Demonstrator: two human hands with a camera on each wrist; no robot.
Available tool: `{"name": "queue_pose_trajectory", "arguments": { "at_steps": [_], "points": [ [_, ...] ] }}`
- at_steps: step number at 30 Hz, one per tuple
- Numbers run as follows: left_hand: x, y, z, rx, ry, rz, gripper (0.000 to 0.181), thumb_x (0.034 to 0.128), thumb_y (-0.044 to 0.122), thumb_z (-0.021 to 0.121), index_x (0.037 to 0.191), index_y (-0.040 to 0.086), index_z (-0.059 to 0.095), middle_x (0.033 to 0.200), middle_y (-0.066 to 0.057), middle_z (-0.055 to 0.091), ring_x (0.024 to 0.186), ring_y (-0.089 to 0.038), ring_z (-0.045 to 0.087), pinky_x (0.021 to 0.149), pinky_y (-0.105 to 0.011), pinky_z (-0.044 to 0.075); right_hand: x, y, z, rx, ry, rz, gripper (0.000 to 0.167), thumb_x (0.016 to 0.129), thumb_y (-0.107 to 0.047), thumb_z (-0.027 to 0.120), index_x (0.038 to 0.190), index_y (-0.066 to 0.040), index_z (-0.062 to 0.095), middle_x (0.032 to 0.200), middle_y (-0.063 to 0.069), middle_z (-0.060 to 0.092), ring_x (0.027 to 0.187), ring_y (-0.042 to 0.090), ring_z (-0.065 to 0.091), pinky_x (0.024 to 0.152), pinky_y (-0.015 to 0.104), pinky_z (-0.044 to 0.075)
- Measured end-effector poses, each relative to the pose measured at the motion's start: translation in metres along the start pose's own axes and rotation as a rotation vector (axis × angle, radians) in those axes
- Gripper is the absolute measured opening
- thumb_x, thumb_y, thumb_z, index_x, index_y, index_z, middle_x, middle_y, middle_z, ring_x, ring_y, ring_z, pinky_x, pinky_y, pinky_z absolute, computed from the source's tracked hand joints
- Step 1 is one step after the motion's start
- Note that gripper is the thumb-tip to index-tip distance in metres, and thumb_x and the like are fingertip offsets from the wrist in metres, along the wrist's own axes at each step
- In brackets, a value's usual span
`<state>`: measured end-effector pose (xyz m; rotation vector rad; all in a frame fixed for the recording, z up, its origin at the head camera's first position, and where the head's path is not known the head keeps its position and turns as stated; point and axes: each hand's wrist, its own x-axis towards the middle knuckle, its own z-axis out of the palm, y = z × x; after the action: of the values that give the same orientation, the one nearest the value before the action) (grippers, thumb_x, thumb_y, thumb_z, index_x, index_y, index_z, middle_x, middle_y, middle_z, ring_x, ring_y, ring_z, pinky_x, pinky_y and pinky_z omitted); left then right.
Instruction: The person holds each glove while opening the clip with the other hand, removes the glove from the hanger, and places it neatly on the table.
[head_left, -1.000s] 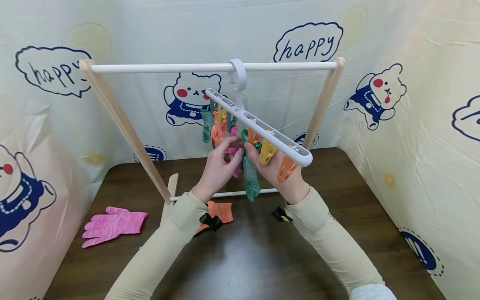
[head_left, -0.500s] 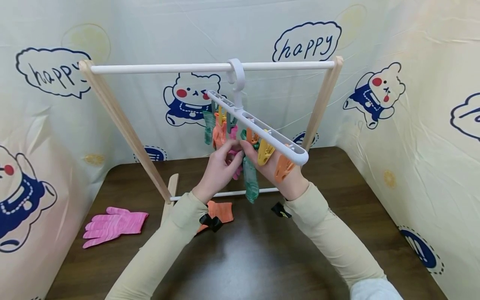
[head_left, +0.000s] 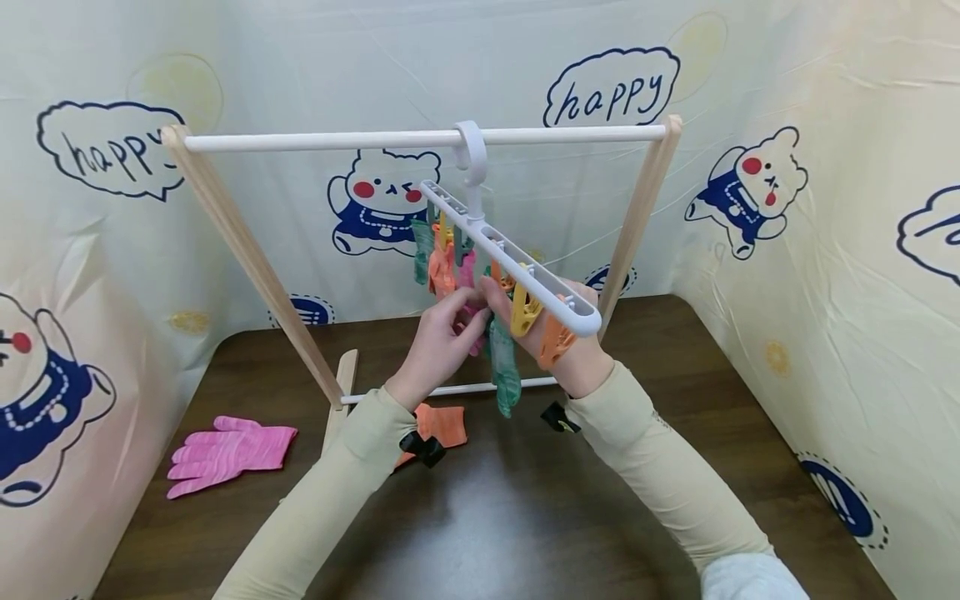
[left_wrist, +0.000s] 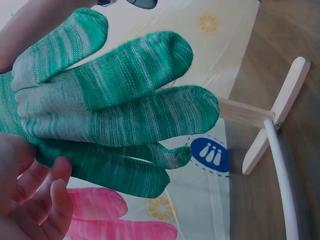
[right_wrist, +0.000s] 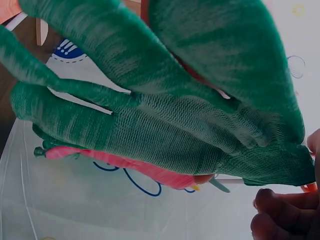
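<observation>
As the left hand (head_left: 441, 335) and right hand (head_left: 533, 342) pinch the green glove (head_left: 505, 371), it hangs slightly lower. The hanger (head_left: 476, 222) (clips (head_left: 527, 312) attached) has turned slightly.

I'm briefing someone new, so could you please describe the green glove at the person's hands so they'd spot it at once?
From the white rail across the wooden frame, follow the white hanger toward the camera. Under its near half, the green glove dangles at the left hand and right hand. Unlike the green piece at the far end, it is being handled.
</observation>
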<state>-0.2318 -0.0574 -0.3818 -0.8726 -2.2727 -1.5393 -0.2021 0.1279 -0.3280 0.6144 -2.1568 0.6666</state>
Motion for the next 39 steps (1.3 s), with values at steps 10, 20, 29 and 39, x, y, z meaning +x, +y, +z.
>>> {"name": "queue_pose_trajectory", "arguments": {
  "at_steps": [10, 20, 29, 39],
  "points": [
    [0.0, -0.001, 0.0, 0.014, -0.016, 0.014, 0.018, 0.1031, 0.007, 0.063, 0.121, 0.004, 0.068, 0.092, -0.009, 0.065, 0.065, -0.018, 0.059, 0.059, -0.025, 0.054, 0.011, -0.003, 0.0, -0.047, 0.112, -0.111, 0.034, 0.088, -0.031, 0.08, 0.07, -0.011, 0.058, 0.052, 0.002, 0.052, 0.043, 0.021, 0.055, 0.042, 0.03, 0.038],
    [0.0, 0.0, 0.0, 0.039, -0.017, 0.054, 0.015, 0.1023, 0.003, 0.062, 0.116, 0.003, 0.068, 0.091, -0.009, 0.066, 0.067, -0.02, 0.061, 0.061, -0.026, 0.053, 0.013, -0.003, 0.0, -0.068, 0.124, -0.073, 0.04, 0.091, -0.035, 0.075, 0.067, -0.009, 0.055, 0.051, 0.004, 0.053, 0.041, 0.022, 0.053, 0.04, 0.033, 0.038],
    [-0.002, 0.0, 0.0, 0.03, -0.023, 0.048, 0.015, 0.1017, 0.002, 0.062, 0.116, 0.002, 0.068, 0.091, -0.009, 0.066, 0.065, -0.016, 0.059, 0.059, -0.026, 0.053, 0.013, -0.003, 0.001, -0.062, 0.098, -0.066, 0.04, 0.091, -0.034, 0.074, 0.069, -0.007, 0.054, 0.052, 0.004, 0.049, 0.041, 0.022, 0.048, 0.041, 0.032, 0.034],
    [-0.003, 0.002, 0.0, 0.01, -0.029, 0.041, 0.015, 0.1019, 0.003, 0.063, 0.116, 0.001, 0.067, 0.092, -0.01, 0.066, 0.062, -0.025, 0.062, 0.059, -0.026, 0.055, 0.013, -0.007, 0.0, -0.021, 0.12, -0.013, 0.048, 0.088, -0.031, 0.075, 0.059, -0.01, 0.042, 0.047, 0.005, 0.043, 0.038, 0.023, 0.043, 0.04, 0.034, 0.034]
  ]
}}
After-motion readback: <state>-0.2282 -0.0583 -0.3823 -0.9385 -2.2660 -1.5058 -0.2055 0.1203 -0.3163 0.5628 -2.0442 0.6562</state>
